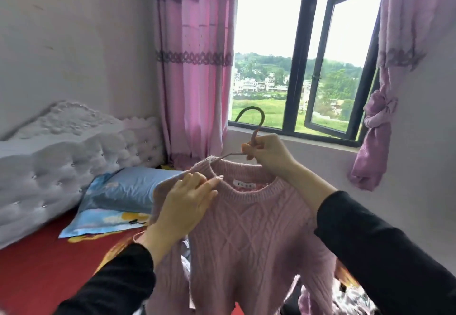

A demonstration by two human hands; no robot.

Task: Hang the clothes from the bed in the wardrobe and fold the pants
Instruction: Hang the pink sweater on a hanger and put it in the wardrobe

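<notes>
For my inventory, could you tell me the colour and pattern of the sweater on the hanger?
A pale pink cable-knit sweater, best in the head view.

The pink cable-knit sweater (251, 235) runs off the frame at 6 o'clock, so its hem is unseen. The thin pink wire hanger (256, 130) disappears into the collar, and its arm toward 3 o'clock is hidden by knit. The white collar label (244, 184) is too small to read. At 5 o'clock, blurred flowered fabric (352, 300) lies mostly behind the black right sleeve (370, 253).
</notes>
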